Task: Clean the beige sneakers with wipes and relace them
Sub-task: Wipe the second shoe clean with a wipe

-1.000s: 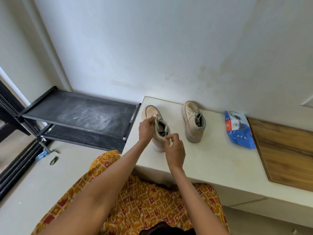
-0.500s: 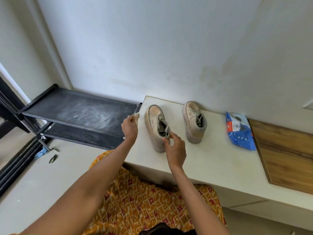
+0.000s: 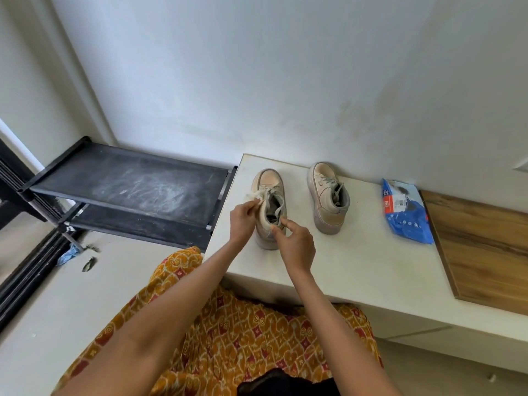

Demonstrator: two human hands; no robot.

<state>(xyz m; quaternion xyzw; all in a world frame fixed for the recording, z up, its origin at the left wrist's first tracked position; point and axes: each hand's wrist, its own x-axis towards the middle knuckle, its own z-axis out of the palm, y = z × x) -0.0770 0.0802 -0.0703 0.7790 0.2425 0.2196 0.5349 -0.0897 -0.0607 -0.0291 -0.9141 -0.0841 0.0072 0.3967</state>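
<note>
The blue wipes pack (image 3: 405,212) carries a white barcode sticker with red print on it that looks like "1297"; the rest is too small to read. It lies on the white counter (image 3: 357,270), right of both sneakers and just beside a wooden board (image 3: 485,247).

The near sneaker (image 3: 270,208) stands upright on the counter, toe to the wall. The left hand (image 3: 243,217) pinches a crumpled white wipe (image 3: 254,195) against that shoe's left side by the laces. The right hand (image 3: 295,241) has thumb and forefinger closed on the shoe's heel collar, the other fingers loosely curled.

The second sneaker (image 3: 327,195) stands apart to the right, untouched, laces in place. A dusty black rack (image 3: 128,190) sits left of the counter, and scraps (image 3: 77,257) lie on the floor below it. The patterned orange dress (image 3: 243,338) fills the foreground under both forearms.
</note>
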